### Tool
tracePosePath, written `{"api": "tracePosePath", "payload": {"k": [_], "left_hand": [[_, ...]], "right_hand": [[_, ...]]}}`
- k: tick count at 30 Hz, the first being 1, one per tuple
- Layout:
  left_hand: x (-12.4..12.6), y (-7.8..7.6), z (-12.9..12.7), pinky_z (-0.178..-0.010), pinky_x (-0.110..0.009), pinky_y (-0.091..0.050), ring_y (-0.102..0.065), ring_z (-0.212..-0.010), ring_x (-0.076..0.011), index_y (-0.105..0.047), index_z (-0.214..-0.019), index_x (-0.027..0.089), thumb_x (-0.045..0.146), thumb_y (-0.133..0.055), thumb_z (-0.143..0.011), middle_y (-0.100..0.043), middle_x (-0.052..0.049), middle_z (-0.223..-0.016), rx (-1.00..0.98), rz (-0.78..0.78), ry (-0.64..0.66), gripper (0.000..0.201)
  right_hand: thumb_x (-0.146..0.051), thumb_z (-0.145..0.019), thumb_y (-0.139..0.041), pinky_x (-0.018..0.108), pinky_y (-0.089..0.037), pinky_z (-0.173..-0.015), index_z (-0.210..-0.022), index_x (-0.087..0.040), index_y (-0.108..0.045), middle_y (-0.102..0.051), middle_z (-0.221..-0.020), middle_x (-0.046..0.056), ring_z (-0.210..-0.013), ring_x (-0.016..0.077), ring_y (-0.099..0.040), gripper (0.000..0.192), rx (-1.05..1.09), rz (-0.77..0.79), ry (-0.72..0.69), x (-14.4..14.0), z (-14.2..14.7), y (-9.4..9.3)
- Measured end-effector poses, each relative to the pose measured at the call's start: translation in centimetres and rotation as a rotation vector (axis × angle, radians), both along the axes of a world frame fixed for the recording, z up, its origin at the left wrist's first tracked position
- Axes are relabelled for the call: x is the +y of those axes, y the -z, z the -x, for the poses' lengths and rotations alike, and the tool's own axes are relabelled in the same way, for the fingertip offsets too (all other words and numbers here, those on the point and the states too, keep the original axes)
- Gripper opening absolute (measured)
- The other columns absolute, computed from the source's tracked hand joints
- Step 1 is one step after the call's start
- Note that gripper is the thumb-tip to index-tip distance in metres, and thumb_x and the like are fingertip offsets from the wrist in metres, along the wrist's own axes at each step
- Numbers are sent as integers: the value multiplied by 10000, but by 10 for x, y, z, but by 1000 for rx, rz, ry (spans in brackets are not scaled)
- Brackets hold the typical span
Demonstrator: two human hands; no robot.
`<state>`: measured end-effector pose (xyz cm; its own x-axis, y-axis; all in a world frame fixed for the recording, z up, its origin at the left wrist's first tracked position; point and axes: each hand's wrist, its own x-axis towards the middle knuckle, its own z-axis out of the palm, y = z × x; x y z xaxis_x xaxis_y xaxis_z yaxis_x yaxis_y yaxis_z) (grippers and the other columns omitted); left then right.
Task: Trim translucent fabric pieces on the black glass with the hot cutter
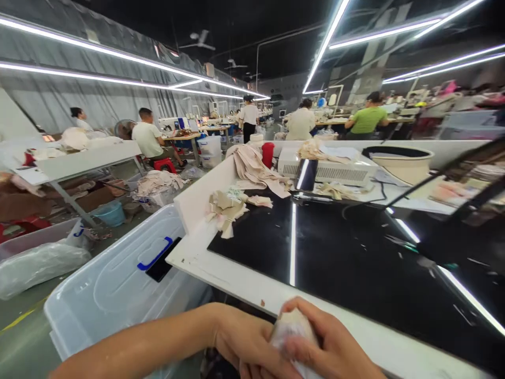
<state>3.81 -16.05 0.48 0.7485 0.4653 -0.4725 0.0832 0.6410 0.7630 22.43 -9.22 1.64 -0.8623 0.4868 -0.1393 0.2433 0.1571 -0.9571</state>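
Both my hands meet at the bottom edge of the view, below the near rim of the work table (244, 284). My left hand (240, 342) and my right hand (335, 347) together grip a small pale cloth piece (290, 329), bunched between the fingers. The table top is white with a glossy black inset (355, 252) that reflects the ceiling lights. A loose heap of beige fabric scraps (226, 208) lies on its far left part, apart from my hands.
A clear plastic bin with a blue handle (118, 284) and a dark phone (162, 260) on its lid stands left of the table. A white machine box (327, 168), a red cup (268, 153) and draped cloth (256, 171) sit at the back. Other workers (148, 138) sit at distant tables.
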Motion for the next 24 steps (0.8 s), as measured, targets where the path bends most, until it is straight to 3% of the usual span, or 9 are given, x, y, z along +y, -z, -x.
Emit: {"api": "tracePosePath", "payload": {"k": [3,7,11,15,20,24], "left_hand": [[2,-21,0,-298,-135,-203,-209,-339,-44,-576,-744,184,575,-752,-831,-262,101,-526,-155,114,141,437],[3,-34,1,-308,-132,-179,-185,-363,-49,-660,-959,160,570,-691,-888,-243,97,-553,-141,81,150,418],[4,-35,-4,-300,-146,-153,-181,-364,-49,-647,-936,158,608,-692,-867,-281,93,-549,-78,81,143,457],[2,-35,-10,-314,-158,-145,-178,-382,-57,-643,-965,158,501,-684,-893,-284,95,-542,-30,105,136,353],[-7,-37,-11,-350,-173,-172,-193,-420,-73,-634,-968,175,400,-679,-875,-315,96,-532,155,63,42,248],[-7,-21,-13,-366,-171,-164,-196,-430,-73,-632,-974,196,401,-653,-882,-323,93,-546,294,-4,42,226]], "right_hand": [[-596,-717,-780,222,-405,-599,-1055,-214,-571,-627,-711,-44,-654,137,-492,551,4,78,37,-2,-1,-14],[-439,-734,-809,209,-437,-630,-980,-185,-614,-671,-819,-14,-723,137,-545,404,-30,140,15,-4,-13,-23],[-354,-785,-783,198,-479,-575,-955,-169,-636,-705,-830,3,-667,129,-634,291,0,349,-57,-10,-23,-23],[-326,-817,-744,158,-466,-472,-1018,-165,-611,-708,-773,2,-583,104,-640,290,46,536,-52,-18,-29,-19],[-387,-802,-756,113,-384,-411,-1019,-157,-628,-676,-724,-24,-533,62,-576,341,76,515,-23,-25,-35,-11],[-445,-768,-805,122,-379,-470,-1031,-171,-640,-649,-719,-45,-577,59,-552,415,161,466,41,-27,-42,-2]]}}
